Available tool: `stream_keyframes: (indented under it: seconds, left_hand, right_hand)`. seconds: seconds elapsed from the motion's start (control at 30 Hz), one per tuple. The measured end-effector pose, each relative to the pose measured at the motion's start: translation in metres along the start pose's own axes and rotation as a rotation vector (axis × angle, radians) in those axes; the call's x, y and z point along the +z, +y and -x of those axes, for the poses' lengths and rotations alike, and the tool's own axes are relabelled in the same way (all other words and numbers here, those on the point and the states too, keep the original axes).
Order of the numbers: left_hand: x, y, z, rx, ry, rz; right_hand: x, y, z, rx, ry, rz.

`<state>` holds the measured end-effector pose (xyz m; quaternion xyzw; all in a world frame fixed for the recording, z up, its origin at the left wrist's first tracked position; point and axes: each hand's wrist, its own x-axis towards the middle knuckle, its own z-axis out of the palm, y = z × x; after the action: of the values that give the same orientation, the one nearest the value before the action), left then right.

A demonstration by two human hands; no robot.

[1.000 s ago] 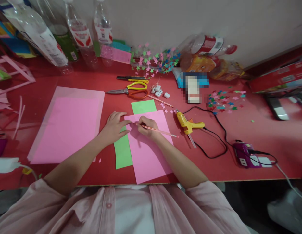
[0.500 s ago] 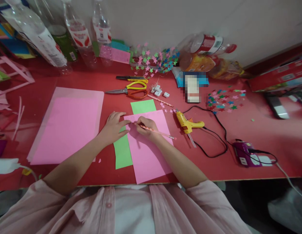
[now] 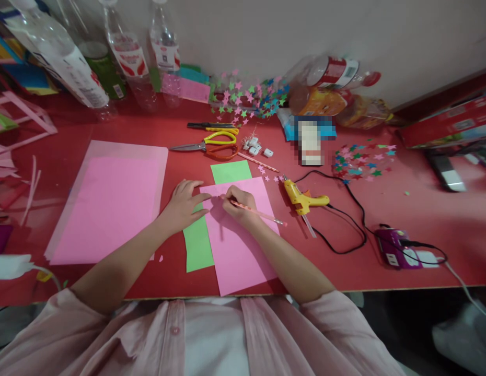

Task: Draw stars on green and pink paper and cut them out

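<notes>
A pink paper sheet (image 3: 237, 245) lies on the red table (image 3: 384, 224) in front of me, over a green sheet (image 3: 196, 245). My left hand (image 3: 183, 204) rests flat on the pink sheet's upper left corner, fingers stretched out. My right hand (image 3: 239, 202) is closed round a pink pencil (image 3: 262, 214), whose tip touches the pink sheet near its top edge. The pencil's far end points right, toward a yellow glue gun (image 3: 303, 198).
A larger pink sheet (image 3: 105, 203) lies to the left. Scissors (image 3: 211, 143), a second pencil (image 3: 258, 162) and small white pieces (image 3: 254, 145) lie behind. Plastic bottles (image 3: 125, 52) and coloured paper stars (image 3: 251, 99) line the wall. A purple power strip (image 3: 394, 249) with cables sits right.
My right hand with the pencil has shifted slightly along the top of the pink sheet. My left hand has stayed in place.
</notes>
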<state>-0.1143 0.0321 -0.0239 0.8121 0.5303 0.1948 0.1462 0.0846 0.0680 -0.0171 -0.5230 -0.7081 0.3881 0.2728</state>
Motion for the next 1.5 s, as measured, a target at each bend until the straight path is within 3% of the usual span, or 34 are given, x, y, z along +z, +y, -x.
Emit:
stream_keyframes:
  seconds: [0.47, 1.17, 1.3, 1.5]
  left_hand:
    - [0.0005, -0.0004, 0.0002, 0.009, -0.002, 0.004]
    - [0.0009, -0.0017, 0.0004, -0.003, -0.017, 0.023]
    - [0.0003, -0.0015, 0.0001, 0.003, -0.015, 0.014]
    - [-0.0009, 0.0003, -0.0012, -0.001, -0.015, 0.018]
  right_hand:
    - [-0.0015, 0.0004, 0.0003, -0.054, -0.028, -0.008]
    - [-0.0042, 0.0011, 0.0016, -0.110, -0.198, 0.020]
    - [-0.0054, -0.0012, -0.0003, -0.060, -0.119, -0.085]
    - [-0.0065, -0.0019, -0.0066, 0.057, 0.039, -0.410]
